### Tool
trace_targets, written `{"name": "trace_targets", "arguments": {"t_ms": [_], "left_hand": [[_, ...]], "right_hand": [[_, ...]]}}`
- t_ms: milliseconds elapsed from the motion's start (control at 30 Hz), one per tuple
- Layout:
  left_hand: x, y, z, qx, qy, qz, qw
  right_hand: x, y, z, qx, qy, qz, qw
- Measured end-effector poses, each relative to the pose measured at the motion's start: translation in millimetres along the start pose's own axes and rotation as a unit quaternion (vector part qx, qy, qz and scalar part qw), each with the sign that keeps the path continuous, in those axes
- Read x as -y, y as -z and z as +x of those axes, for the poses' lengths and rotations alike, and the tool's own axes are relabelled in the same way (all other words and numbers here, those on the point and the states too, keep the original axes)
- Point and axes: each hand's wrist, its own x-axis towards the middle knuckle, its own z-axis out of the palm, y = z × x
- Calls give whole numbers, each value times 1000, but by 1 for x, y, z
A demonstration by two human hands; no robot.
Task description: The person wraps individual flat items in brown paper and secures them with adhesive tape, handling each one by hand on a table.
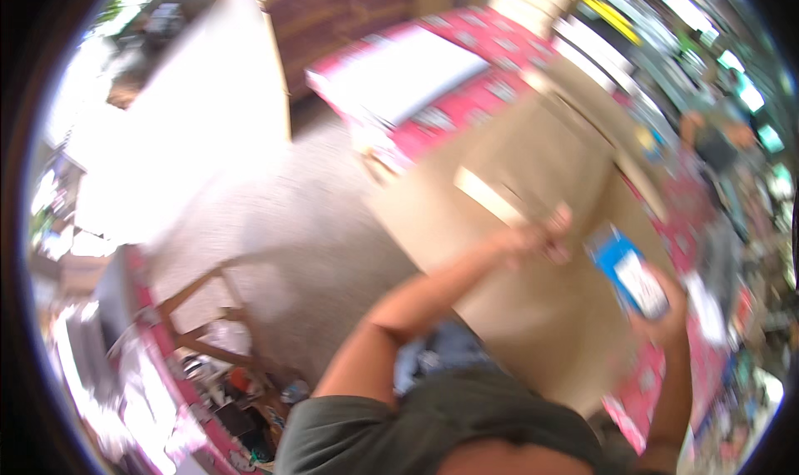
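Observation:
My right hand (666, 315) is closed around a flat blue and white packet (632, 277), held at the right above a large sheet of brown paper (533, 309). A flat, box-like brown thing (541, 155) with a pale near edge rests on the sheet. Close to that pale edge is my left hand (541, 238), bent at the wrist. Its fingers are smeared by motion, so I cannot tell whether it grips anything or touches the brown thing.
The paper covers much of a table with a red patterned cloth (503, 92). A white flat panel (416, 71) lies at its far left end. At lower left stand a wooden frame (200, 309) and a cluttered second table (158, 367). Another person (716, 138) is at the far right.

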Motion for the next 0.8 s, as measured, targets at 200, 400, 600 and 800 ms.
{"name": "trace_targets", "arguments": {"t_ms": [200, 400, 600, 800], "left_hand": [[-118, 13, -62, 130, 225, -315, 913], [-123, 31, -103, 88, 239, -339, 906], [-8, 13, -77, 99, 108, -375, 915], [-8, 93, -33, -79, 42, 137, 986]], "right_hand": [[24, -24, -21, -23, 120, -38, 992], [22, -38, -17, 13, 64, 98, 993], [22, -42, -7, 88, 37, 170, 981], [-9, -63, 24, 45, 68, 193, 978]]}}
